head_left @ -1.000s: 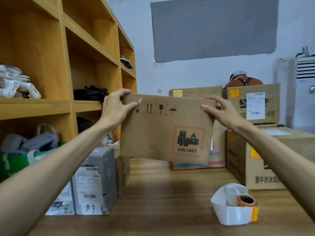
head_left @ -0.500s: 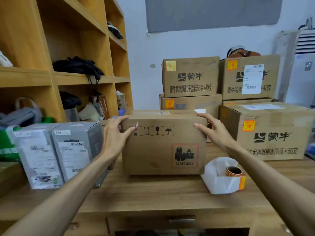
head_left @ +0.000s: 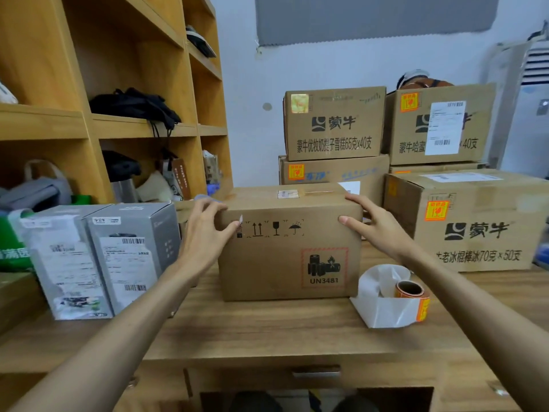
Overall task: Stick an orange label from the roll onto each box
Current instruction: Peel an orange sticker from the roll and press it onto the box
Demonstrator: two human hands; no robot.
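Note:
A brown cardboard box marked UN3481 stands on the wooden table, with no orange label on the faces I see. My left hand grips its upper left corner, thumb on the front face. My right hand grips the upper right corner the same way. The roll of orange labels stands to the box's right inside a loop of white backing strip, with one orange label at the strip's end.
A large labelled carton sits at the right, and stacked cartons stand behind. Two grey boxes stand at the left, in front of a wooden shelf unit holding bags.
The box was held up in the air between both hands. It has come down onto the table, and both hands stay on its upper corners.

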